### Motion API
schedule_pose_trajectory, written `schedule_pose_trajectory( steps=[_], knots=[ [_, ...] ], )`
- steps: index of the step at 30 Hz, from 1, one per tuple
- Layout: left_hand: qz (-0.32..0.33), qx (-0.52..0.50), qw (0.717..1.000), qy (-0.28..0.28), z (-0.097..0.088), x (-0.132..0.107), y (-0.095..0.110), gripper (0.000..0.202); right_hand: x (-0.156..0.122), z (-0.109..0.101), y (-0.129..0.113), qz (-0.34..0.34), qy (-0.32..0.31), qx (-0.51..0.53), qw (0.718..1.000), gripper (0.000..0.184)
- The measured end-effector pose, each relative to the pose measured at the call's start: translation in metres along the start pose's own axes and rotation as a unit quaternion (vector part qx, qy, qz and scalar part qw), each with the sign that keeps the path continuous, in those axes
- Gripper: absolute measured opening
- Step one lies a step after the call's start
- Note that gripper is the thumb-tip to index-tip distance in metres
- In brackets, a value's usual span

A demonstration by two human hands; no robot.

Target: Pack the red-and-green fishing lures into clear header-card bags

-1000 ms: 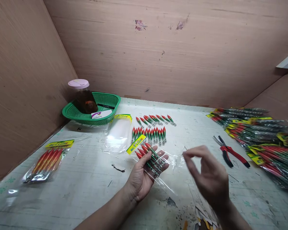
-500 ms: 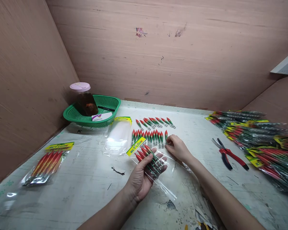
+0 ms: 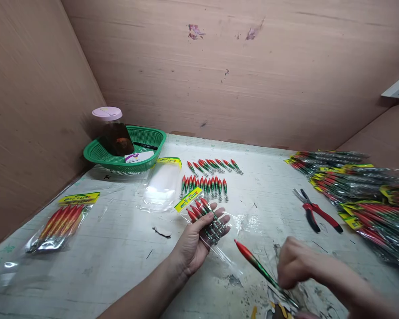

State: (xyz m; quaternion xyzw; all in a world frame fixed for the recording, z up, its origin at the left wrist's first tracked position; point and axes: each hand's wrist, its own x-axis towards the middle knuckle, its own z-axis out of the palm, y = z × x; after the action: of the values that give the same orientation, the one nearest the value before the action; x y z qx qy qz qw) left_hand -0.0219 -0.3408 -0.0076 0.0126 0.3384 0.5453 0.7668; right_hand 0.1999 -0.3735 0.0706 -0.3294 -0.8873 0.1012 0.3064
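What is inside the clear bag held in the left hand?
Several red-green lures lie inside the bag, below its yellow label. The left hand holds it from beneath; its fingers hide part of them, so their count is unclear.

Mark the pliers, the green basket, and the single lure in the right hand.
pliers [image 3: 324, 216]: head view, on the red handle.
green basket [image 3: 133, 167]: head view, on the front rim.
lure [image 3: 252, 261]: head view, on the middle of its body.
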Motion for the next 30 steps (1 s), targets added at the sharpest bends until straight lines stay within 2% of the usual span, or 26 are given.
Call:
schedule_pose_trajectory(
  steps=[1, 2, 3, 7, 10, 15, 22, 30],
  knots=[
    [-0.004, 0.007, 1.0, -0.004, -0.001, 0.0, 0.0, 0.028, 0.002, 0.006, -0.001, -0.008, -0.059, 0.013, 0.998, 0.011],
    [-0.007, 0.014, 1.0, -0.007, -0.001, -0.001, -0.001, 0.028, 0.004, 0.013, -0.002, -0.014, -0.089, 0.021, 0.996, 0.012],
    [-0.01, 0.021, 1.0, -0.008, -0.001, -0.001, -0.002, 0.028, 0.007, 0.021, -0.001, -0.015, -0.092, 0.022, 0.995, 0.015],
    [-0.017, 0.038, 0.999, -0.03, -0.003, -0.003, -0.005, 0.021, 0.01, 0.048, 0.003, -0.034, 0.015, -0.066, 0.997, 0.025],
    [-0.018, 0.042, 0.998, -0.044, -0.003, -0.004, -0.006, 0.018, 0.008, 0.059, 0.005, -0.058, 0.048, -0.137, 0.988, 0.03],
    [-0.028, 0.04, 0.998, -0.047, -0.002, -0.004, -0.005, 0.023, 0.007, 0.062, 0.007, -0.059, 0.077, -0.125, 0.987, 0.03],
    [-0.03, 0.032, 0.997, -0.064, -0.003, -0.005, -0.008, 0.032, 0.016, 0.067, 0.004, -0.018, 0.11, -0.059, 0.992, 0.016],
    [-0.028, 0.038, 0.996, -0.07, 0.0, -0.008, -0.008, 0.025, 0.015, 0.072, 0.001, 0.017, 0.126, -0.039, 0.991, 0.014]
  ],
)
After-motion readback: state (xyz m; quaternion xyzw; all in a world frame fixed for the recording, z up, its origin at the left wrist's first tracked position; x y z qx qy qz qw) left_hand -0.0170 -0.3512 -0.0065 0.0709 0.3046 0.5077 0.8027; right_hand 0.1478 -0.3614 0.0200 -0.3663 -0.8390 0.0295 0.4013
